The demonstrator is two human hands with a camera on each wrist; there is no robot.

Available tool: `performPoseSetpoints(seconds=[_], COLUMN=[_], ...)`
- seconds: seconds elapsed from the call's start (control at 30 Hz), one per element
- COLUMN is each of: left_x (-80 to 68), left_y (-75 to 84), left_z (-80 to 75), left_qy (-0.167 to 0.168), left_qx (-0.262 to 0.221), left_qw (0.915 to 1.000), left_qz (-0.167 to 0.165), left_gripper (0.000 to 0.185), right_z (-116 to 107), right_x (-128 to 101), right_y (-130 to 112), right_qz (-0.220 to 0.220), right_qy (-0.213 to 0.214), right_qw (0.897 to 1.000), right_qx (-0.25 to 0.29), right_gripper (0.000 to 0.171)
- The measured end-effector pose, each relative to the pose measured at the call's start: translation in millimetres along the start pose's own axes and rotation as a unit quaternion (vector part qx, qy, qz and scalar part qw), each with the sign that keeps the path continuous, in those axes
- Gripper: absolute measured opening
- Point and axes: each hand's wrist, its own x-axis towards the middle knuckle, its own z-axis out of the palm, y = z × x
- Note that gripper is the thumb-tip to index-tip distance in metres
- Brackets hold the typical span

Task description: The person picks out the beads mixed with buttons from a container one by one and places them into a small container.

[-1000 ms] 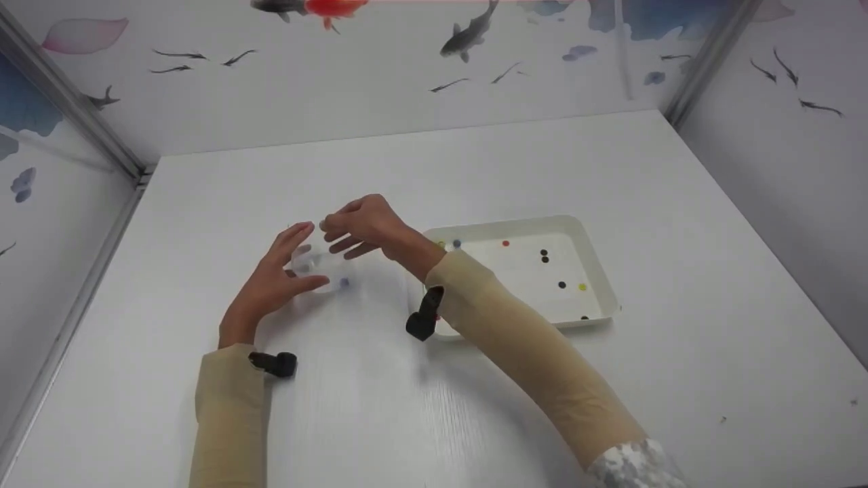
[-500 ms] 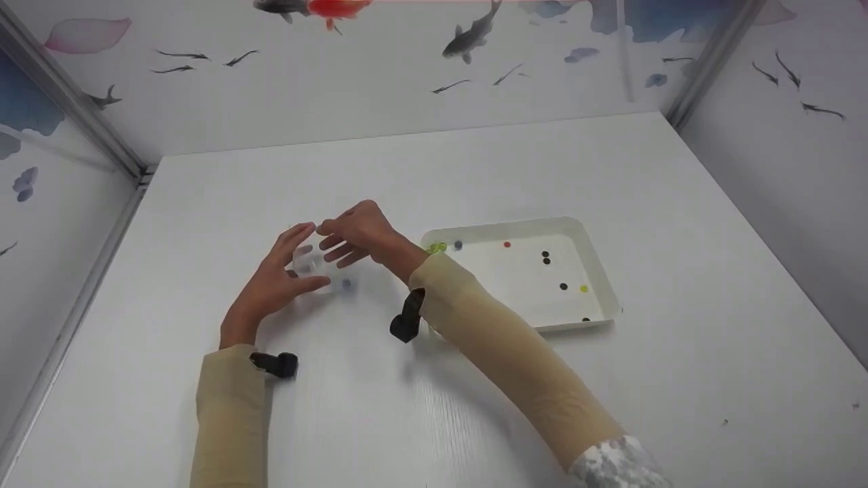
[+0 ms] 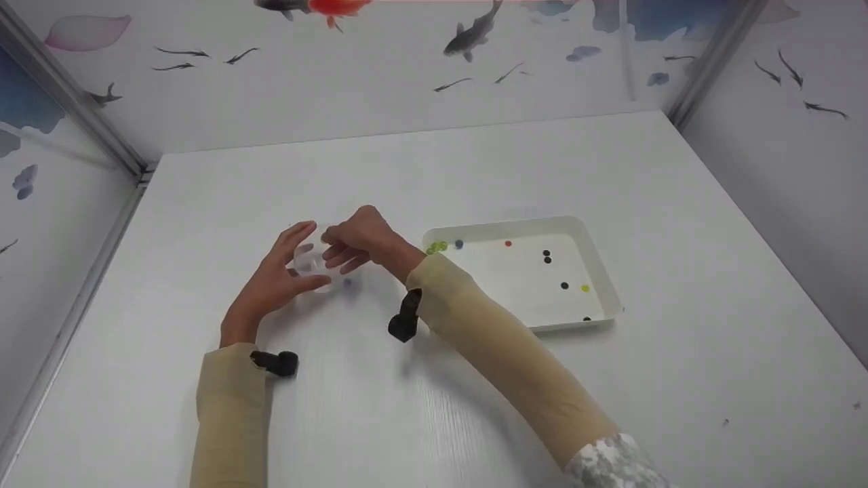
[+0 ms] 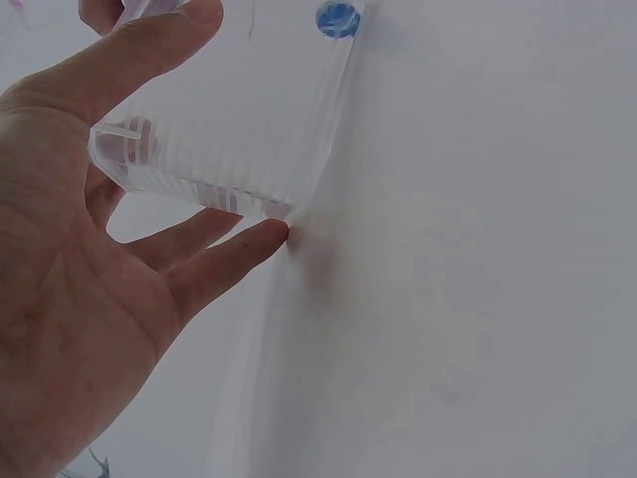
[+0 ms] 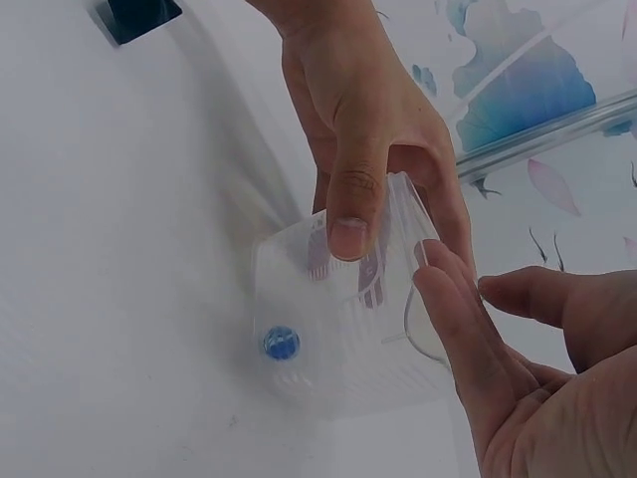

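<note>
My left hand (image 3: 271, 274) holds a clear squarish plastic container (image 4: 239, 119), thumb on one side and fingers round the other. A blue glass-like bead (image 5: 281, 344) shows through its wall near the bottom; the head view has the same blue bead (image 3: 348, 282) at the container's right. My right hand (image 3: 366, 234) is at the container's mouth, thumb and forefinger pinched at a small yellowish bead (image 3: 324, 238). Its other fingers hang down close by the rim. In the right wrist view the right hand (image 5: 557, 368) hides the pinch itself.
A shallow white tray (image 3: 600, 271) stands right of the hands, partly behind the right forearm. In it lie yellow-green beads (image 3: 437, 247), a blue bead (image 3: 459, 244), a red one (image 3: 508, 243), several black ones (image 3: 565, 285) and a yellow one (image 3: 585, 288). Patterned walls (image 3: 380, 88) enclose the white table (image 3: 380, 420).
My right hand has shifted slightly down and toward the head-camera side, its fingertips now over the container's mouth. Yellow-green beads in the tray came into fuller view. The left hand stays put.
</note>
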Motion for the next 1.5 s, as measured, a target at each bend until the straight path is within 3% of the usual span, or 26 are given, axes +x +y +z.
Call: performPoseSetpoints(seconds=[0.27, 0.67, 1.03, 1.5], left_x=[-0.9, 0.0, -0.7, -1.0], left_y=[0.4, 4.7, 4.1, 4.3], left_z=[0.7, -1.2, 1.0, 0.2], left_qy=[-0.002, -0.001, -0.003, -0.002], left_qx=[0.001, 0.014, 0.007, 0.007], left_qw=[1.0, 0.9997, 0.9999, 0.9999], left_qz=[-0.006, -0.018, -0.013, -0.012], left_gripper=[0.092, 0.091, 0.093, 0.095], right_z=[-3, -17, -46, -81], right_x=[-1, -14, -26, -41], right_y=[0, 1, 5, 8], right_qz=[0.009, -0.067, -0.056, -0.047], right_qy=[-0.012, -0.011, -0.026, 0.004], right_qw=[1.0, 0.997, 0.996, 0.995], right_qx=[0.018, -0.043, -0.059, -0.088], right_gripper=[0.027, 0.027, 0.038, 0.038])
